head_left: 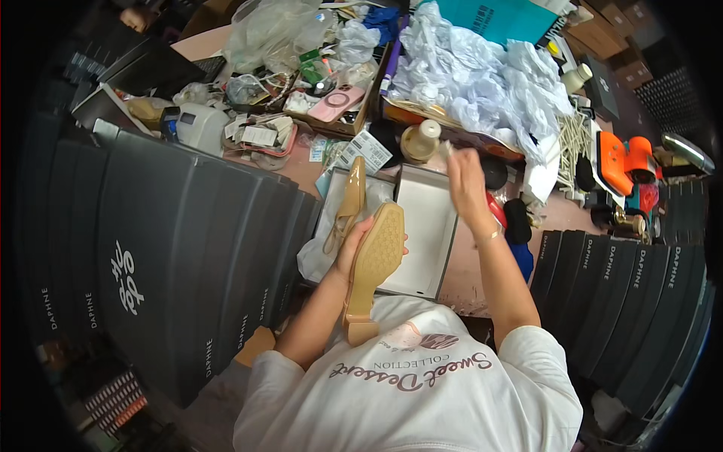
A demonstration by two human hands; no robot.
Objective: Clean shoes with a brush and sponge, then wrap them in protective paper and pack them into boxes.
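My left hand (349,250) is wrapped round a tan heeled shoe (379,245), its patterned sole turned up and its block heel toward my shirt. Beyond that hand a second tan slingback shoe (352,194) rests on white tissue paper (314,256) in a dark-edged box. Beside it lies a white-lined box part (423,226). My right hand (468,184) is raised over the far right corner of that part, fingers drawn together. A small pale bit shows at its fingertips, too blurred to name. Just left of these fingertips stands a bottle with a cream cap (422,141).
Dark shoe boxes (188,248) stand in a row on the left, with more boxes (617,294) on the right. Crumpled white plastic (467,83) fills a carton at the back. A pink phone (336,103) lies in a cluttered tray; an orange tool (616,164) sits far right.
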